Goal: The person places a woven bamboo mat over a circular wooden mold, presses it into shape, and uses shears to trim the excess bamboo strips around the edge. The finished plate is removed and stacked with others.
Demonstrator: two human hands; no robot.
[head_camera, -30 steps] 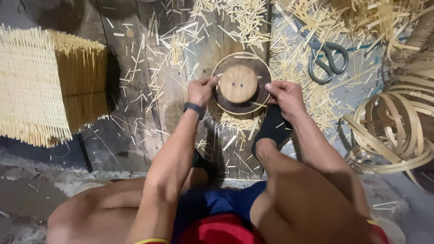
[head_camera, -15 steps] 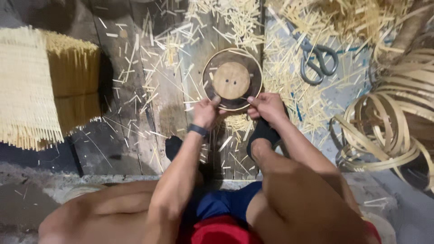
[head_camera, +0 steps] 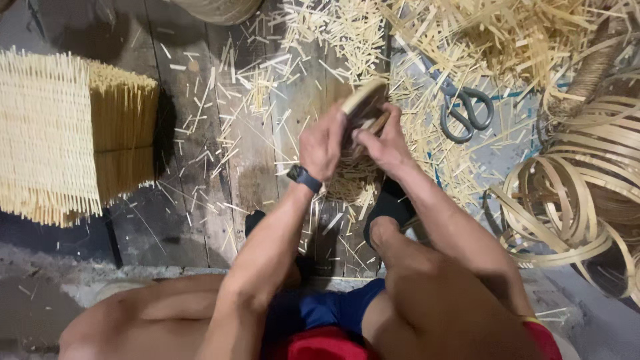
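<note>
Hands: left hand [head_camera: 323, 143] and right hand [head_camera: 381, 143] grip pinching tilted round wooden disc [head_camera: 363, 107] on edge.

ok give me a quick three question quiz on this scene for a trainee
1. True or false: both hands hold the round wooden disc tilted on edge.
2. What lies right of the hands? A) scissors B) hammer C) knife
3. Name what the left wrist wears.

Key:
1. True; left hand and right hand grip it.
2. A, the scissors on the straw cuttings.
3. A dark wristband.
</note>
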